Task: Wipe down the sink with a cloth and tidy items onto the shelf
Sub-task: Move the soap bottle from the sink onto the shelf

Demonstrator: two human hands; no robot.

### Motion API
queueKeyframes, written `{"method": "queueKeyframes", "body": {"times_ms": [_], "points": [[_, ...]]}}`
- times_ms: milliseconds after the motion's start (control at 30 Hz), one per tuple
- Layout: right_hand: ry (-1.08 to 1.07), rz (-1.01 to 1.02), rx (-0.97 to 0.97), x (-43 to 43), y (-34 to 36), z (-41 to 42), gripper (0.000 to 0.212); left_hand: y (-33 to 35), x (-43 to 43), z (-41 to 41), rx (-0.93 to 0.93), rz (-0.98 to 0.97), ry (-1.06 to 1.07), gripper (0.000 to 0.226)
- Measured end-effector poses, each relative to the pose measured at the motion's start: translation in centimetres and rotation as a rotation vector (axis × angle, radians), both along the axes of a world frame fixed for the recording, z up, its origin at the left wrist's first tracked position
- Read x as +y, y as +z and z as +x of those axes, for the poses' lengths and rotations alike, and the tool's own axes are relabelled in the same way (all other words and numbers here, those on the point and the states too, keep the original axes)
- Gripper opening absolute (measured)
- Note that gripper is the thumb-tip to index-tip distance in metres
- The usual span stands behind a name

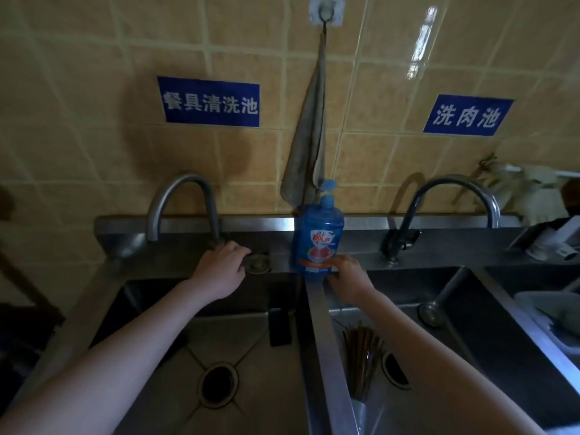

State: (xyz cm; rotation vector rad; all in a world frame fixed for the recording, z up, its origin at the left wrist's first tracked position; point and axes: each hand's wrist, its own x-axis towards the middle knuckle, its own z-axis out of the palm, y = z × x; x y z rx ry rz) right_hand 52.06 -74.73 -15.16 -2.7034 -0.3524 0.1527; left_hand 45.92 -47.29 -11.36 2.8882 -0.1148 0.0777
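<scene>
A brown cloth (309, 136) hangs from a wall hook above the steel double sink (317, 312). A blue dish soap bottle (317, 240) stands upright on the back ledge, at the divider between the two basins. My right hand (346, 276) grips the bottle's lower right edge, fingers on the label and thumb below. My left hand (219, 265) rests palm down on the ledge at the base of the left faucet (182, 202), fingertips beside a round metal strainer (258, 263). Whether it touches the strainer I cannot tell.
A bundle of chopsticks (361, 359) lies in the right basin near its drain. The right faucet (455, 199) arches over that basin. A small dark rectangular object (280, 328) sits in the left basin. Containers and clutter (552, 243) crowd the far right.
</scene>
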Motion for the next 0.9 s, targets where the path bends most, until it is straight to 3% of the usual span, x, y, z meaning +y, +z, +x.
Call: {"method": "queueKeyframes", "body": {"times_ms": [200, 467, 667, 900], "points": [[-0.104, 0.152, 0.030, -1.6, -3.4, 3.3, 0.052, -2.1, -2.7, 4.6, 0.054, -0.174, 0.044, 0.045], [-0.198, 0.525, 0.059, -3.0, -6.4, 8.0, 0.077, -5.1, -6.9, 11.9, 0.126, -0.695, 0.270, 0.049], [-0.154, 0.733, 0.096, -2.6, -7.9, 11.1, 0.088, -6.8, -8.4, 16.1, 0.188, -0.847, 0.191, 0.078], [-0.097, 0.840, 0.142, -1.6, -9.8, 14.7, 0.092, -8.0, -9.5, 19.1, 0.146, -0.890, 0.067, 0.081]]}}
